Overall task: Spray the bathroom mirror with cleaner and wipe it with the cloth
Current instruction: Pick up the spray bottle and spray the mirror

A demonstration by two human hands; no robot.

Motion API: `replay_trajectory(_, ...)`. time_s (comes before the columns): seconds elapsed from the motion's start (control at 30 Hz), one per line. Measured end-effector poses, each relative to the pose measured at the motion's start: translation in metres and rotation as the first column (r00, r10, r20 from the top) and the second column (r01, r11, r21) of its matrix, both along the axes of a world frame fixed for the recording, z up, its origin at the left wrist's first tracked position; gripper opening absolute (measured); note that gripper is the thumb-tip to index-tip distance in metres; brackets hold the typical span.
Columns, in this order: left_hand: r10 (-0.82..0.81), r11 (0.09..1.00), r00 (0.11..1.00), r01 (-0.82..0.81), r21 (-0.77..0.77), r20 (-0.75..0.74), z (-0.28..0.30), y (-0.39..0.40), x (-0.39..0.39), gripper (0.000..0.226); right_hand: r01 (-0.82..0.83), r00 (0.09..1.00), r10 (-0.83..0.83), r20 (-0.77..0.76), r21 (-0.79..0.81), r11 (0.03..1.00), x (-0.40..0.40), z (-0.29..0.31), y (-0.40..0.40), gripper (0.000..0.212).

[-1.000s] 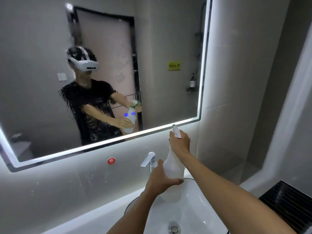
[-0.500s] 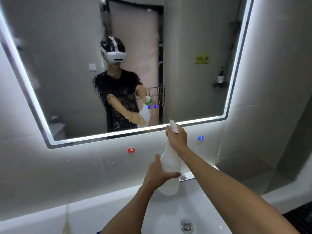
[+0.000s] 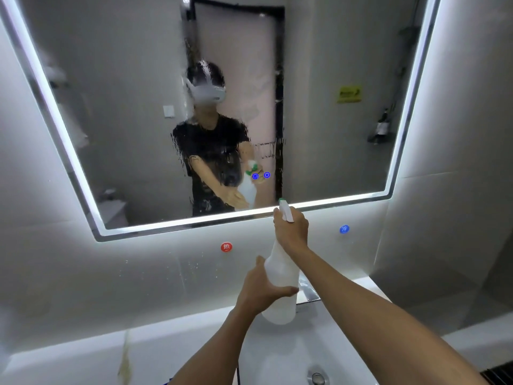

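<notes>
Two hands on one item: my right hand [image 3: 291,227] stays curled round the trigger neck of the white spray bottle [image 3: 280,287], and my left hand [image 3: 262,289] still cups its body from the side, the bottle upright above the sink [image 3: 277,357] and just below the lower edge of the mirror [image 3: 138,107]. Change since a second ago: view swung left so the mirror sits centred, and the run-down streaks of cleaner over the middle of the glass look heavier. Reading: spraying seems well along; no cloth in view, so wiping is not yet begun
</notes>
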State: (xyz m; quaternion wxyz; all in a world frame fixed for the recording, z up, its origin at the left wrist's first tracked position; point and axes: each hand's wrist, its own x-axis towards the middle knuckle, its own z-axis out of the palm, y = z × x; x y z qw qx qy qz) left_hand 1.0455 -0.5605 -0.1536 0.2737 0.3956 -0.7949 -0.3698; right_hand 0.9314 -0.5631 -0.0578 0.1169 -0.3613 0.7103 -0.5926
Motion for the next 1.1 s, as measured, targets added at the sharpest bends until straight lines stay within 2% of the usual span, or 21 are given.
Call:
replay_trajectory(0.37, 0.114, 0.993, 0.993, -0.114, 0.005, -0.017, -0.001, -0.011, 0.036, 0.085, -0.189, 0.982, 0.19, 0.017, -0.052, 0.981, 0.04, 0.002, -0.018, 0.024)
replay_trajectory(0.53, 0.131, 0.991, 0.991, -0.131, -0.017, -0.043, 0.004, -0.013, 0.06, 0.087, -0.201, 0.98, 0.199, -0.031, -0.085, 0.976, 0.065, 0.005, -0.029, 0.035)
replay_trajectory(0.77, 0.185, 0.982, 0.981, -0.187, -0.029, -0.059, 0.003, -0.014, 0.087, 0.089, -0.211, 0.975, 0.21, -0.079, -0.005, 0.977, 0.097, 0.008, -0.039, 0.041)
replay_trajectory(1.1, 0.299, 0.954, 0.952, -0.3, -0.009, -0.061, -0.001, -0.019, 0.126, 0.09, -0.373, 0.927, 0.368, -0.076, -0.061, 0.926, 0.138, 0.01, -0.044, 0.029)
